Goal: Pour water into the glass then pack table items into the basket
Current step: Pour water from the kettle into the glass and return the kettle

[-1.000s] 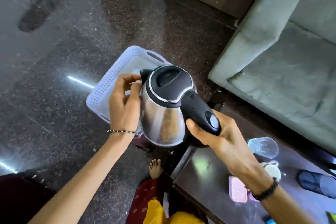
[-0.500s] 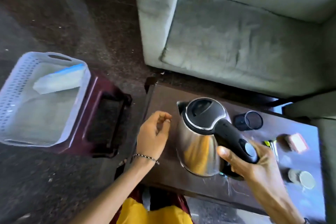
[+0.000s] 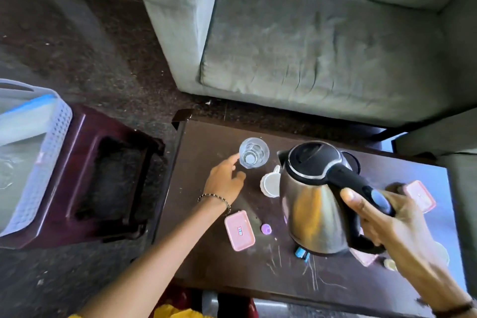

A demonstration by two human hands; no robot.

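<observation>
A steel kettle (image 3: 309, 204) with a black lid hangs above the dark table (image 3: 206, 253), its black handle gripped by my right hand (image 3: 382, 224). A clear glass (image 3: 253, 153) stands upright near the table's far left. My left hand (image 3: 225, 179) reaches to it, fingertips touching its left side, fingers apart and not closed around it. The white perforated basket (image 3: 49, 152) sits at the left on a dark stool, holding a pale item with a blue edge.
On the table lie a white cup (image 3: 269, 183), a pink box (image 3: 239, 230), a small purple cap (image 3: 266, 229), another pink box (image 3: 419, 195) at right, and a blue item (image 3: 301, 253) under the kettle. A grey sofa (image 3: 309, 46) stands behind.
The kettle swung from over the basket to over the table, carried by my right hand. My left hand let go of the kettle's body and reached to the glass.
</observation>
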